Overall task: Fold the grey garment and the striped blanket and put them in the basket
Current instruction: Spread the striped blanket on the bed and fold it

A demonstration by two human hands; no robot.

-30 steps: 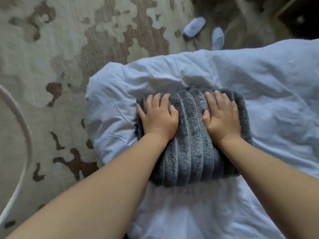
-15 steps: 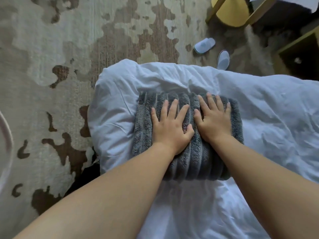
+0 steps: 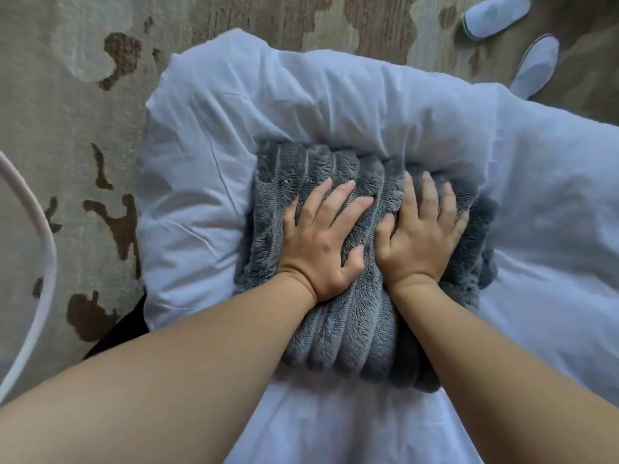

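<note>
Centre of the frame: both palms flatten the folded blanket.

From far left, the basket rim (image 3: pixel 40 249) waits; left hand (image 3: pixel 320 242) and right hand (image 3: pixel 418 241), fingers spread, have slid together atop the striped blanket (image 3: pixel 351 329) on the bed (image 3: pixel 201 162), so lifting seems next.

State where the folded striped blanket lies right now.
The striped blanket lies mid-frame on the white duvet, under the left hand and right hand.

Two hands (image 3: pixel 368 246), one folded striped blanket (image 3: pixel 351 336), one white duvet (image 3: pixel 335 105), two slippers (image 3: pixel 495 15).
</note>
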